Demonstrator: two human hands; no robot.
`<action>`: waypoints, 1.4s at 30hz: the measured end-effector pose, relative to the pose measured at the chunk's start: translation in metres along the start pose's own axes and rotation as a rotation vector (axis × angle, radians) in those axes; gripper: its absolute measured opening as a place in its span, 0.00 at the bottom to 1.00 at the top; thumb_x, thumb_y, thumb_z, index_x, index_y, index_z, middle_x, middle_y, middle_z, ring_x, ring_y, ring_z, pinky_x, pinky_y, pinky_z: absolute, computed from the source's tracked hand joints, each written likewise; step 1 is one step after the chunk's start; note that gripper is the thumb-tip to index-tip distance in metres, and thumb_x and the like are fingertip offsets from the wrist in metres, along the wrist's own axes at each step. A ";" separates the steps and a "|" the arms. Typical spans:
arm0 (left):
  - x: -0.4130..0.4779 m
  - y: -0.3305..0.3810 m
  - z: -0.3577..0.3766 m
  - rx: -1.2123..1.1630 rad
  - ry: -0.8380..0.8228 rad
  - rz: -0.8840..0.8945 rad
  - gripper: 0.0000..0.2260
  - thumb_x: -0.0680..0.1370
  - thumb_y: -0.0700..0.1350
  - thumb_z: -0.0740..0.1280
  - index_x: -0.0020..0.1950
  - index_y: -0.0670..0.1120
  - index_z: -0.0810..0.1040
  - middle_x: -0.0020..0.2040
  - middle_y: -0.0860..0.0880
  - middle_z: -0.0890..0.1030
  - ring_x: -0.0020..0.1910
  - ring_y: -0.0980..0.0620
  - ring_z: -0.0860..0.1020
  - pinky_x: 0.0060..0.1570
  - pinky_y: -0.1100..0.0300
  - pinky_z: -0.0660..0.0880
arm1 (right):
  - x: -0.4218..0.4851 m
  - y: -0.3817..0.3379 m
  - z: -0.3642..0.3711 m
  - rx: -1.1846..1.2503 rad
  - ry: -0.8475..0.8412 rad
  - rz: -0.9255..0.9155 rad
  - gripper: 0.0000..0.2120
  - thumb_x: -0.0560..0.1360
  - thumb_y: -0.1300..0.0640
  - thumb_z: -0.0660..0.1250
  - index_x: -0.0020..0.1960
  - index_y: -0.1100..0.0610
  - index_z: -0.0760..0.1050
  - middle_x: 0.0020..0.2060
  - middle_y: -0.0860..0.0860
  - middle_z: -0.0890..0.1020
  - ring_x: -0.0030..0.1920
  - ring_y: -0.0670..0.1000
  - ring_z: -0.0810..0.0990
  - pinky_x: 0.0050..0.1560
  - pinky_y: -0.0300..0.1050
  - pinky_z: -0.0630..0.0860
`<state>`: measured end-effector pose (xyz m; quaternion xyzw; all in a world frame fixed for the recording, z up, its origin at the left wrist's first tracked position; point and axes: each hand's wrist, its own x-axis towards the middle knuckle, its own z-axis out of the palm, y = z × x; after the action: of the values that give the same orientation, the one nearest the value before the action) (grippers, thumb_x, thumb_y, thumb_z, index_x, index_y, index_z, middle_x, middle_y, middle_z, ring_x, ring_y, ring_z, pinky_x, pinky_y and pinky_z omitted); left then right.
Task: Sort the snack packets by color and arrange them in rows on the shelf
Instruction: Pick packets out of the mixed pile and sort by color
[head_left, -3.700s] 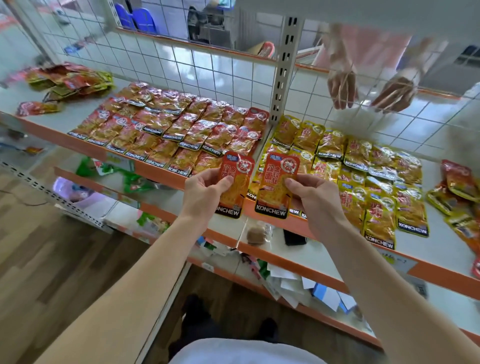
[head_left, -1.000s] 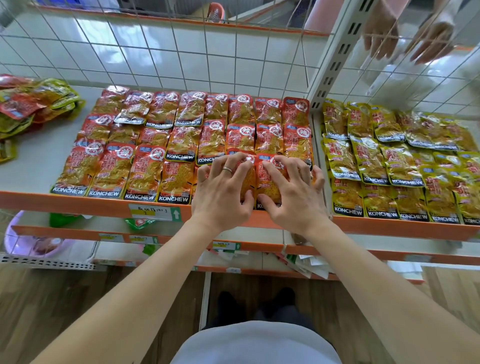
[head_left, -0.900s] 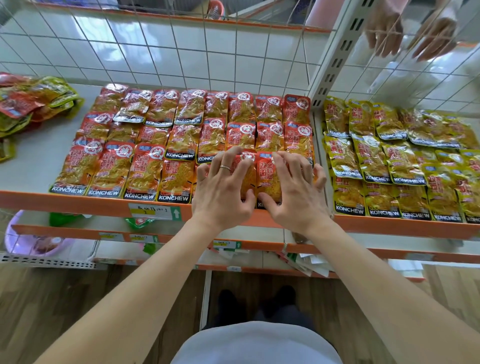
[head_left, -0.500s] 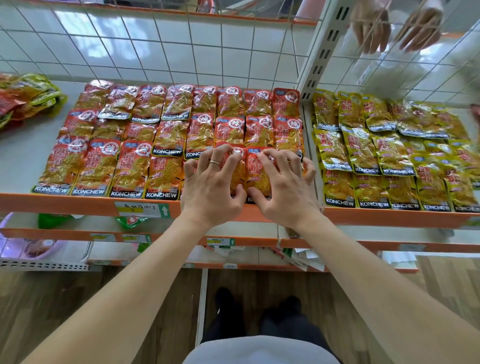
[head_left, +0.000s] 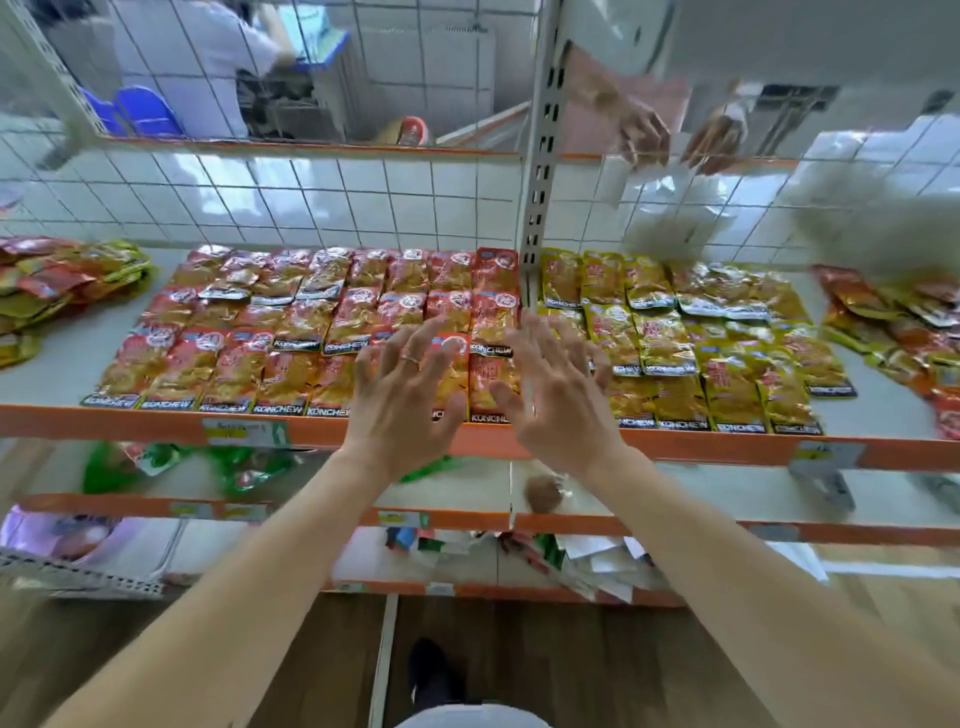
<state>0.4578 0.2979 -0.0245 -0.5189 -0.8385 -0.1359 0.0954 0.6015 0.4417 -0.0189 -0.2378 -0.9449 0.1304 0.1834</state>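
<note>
Red snack packets (head_left: 291, 332) lie in rows in the left bay of the shelf (head_left: 130, 423). Above their front row the left hand (head_left: 402, 400) and right hand (head_left: 558, 400) hang, each grip apart, fingers spread, empty. Yellow snack packets (head_left: 675, 343) line the right bay.

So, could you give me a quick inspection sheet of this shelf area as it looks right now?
Surface: white shelf with an orange front lip, mostly covered.
Job's things: red packets in rows in the left bay; yellow packets in rows in the right bay; left pile and right pile mixed, unsorted.
Clutter: green wrappers and papers on lower shelves.
Hands: left hand and right hand spread, holding nothing, over the front packets.
Cables: nothing seen.
Surroundings: wire grid behind; another person's hands beyond it.
</note>
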 end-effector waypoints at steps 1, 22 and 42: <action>0.001 0.016 -0.003 -0.013 -0.004 -0.015 0.26 0.75 0.58 0.58 0.70 0.49 0.73 0.77 0.48 0.67 0.73 0.43 0.66 0.64 0.41 0.63 | -0.006 0.010 -0.012 -0.006 -0.014 0.003 0.32 0.77 0.34 0.51 0.77 0.47 0.62 0.80 0.49 0.58 0.80 0.54 0.52 0.74 0.62 0.47; 0.058 0.333 0.017 -0.007 -0.141 0.208 0.33 0.76 0.67 0.45 0.78 0.55 0.62 0.81 0.51 0.58 0.77 0.44 0.57 0.69 0.37 0.57 | -0.153 0.242 -0.181 -0.135 -0.006 0.307 0.35 0.78 0.32 0.53 0.80 0.46 0.54 0.81 0.46 0.48 0.80 0.54 0.42 0.74 0.71 0.46; 0.209 0.451 0.105 -0.040 -0.232 0.554 0.33 0.78 0.71 0.45 0.80 0.58 0.55 0.82 0.53 0.52 0.79 0.43 0.53 0.71 0.32 0.55 | -0.141 0.381 -0.219 -0.215 -0.041 0.682 0.35 0.79 0.32 0.54 0.80 0.45 0.51 0.81 0.48 0.48 0.80 0.56 0.40 0.74 0.70 0.42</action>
<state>0.7675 0.6997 -0.0026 -0.7417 -0.6675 -0.0612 0.0222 0.9596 0.7316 0.0105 -0.5549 -0.8229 0.0886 0.0842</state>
